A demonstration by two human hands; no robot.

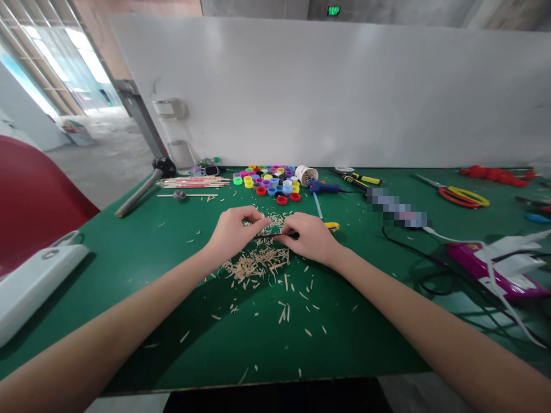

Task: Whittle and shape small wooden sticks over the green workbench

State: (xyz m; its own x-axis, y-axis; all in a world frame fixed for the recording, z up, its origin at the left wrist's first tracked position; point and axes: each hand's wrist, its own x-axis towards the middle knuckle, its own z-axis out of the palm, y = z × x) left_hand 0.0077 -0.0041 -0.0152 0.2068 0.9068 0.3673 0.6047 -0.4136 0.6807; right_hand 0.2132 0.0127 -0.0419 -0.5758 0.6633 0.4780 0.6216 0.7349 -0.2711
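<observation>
My left hand (235, 229) is closed, thumb and forefinger pinched together over the wood shavings; whatever sits in the pinch is too small to make out. Close beside it, my right hand (307, 236) is wrapped round a knife. A thin dark blade (269, 235) reaches from that fist toward the left fingers, and a yellow handle end (332, 226) shows behind the hand. Beneath both hands lies a heap of pale wood shavings (253, 264), with loose slivers scattered toward the front edge.
Coloured rings (271, 182) cluster at the back, beside a tipped white cup (306, 174) and a blue glue gun (323, 187). Wooden sticks (196, 182) and a hammer (144, 186) lie left. Scissors (462, 196) and a purple power strip (501, 269) with cables occupy the right.
</observation>
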